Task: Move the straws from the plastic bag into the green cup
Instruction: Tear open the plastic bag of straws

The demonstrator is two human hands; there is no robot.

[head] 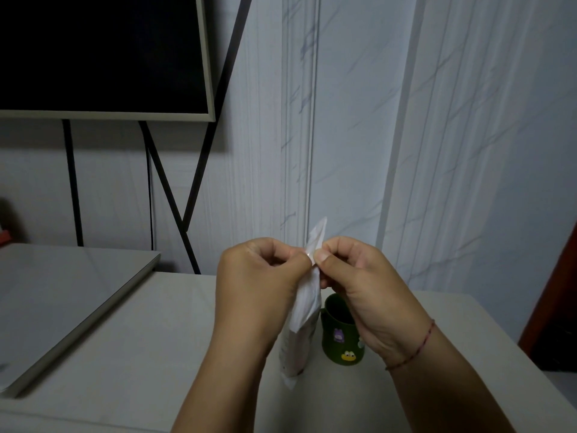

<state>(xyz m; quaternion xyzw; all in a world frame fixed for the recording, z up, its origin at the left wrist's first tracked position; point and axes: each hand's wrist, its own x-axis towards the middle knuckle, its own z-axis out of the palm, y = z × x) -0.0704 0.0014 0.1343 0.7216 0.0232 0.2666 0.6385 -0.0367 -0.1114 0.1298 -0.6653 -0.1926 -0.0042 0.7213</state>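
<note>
A long clear plastic bag of white straws hangs upright above the table, its lower end close to the surface. My left hand pinches the bag near its top from the left side. My right hand pinches the same spot from the right, thumb and fingers curled on the film. The bag's top flap sticks up above my fingers. A dark green cup with cartoon stickers stands on the table just right of the bag, partly hidden behind my right hand. Single straws inside the bag are hard to make out.
A pale table spreads below my hands. A closed grey laptop lies on its left part. A dark screen on a black stand sits at the back left. A marbled wall is behind, and a red-brown edge at right.
</note>
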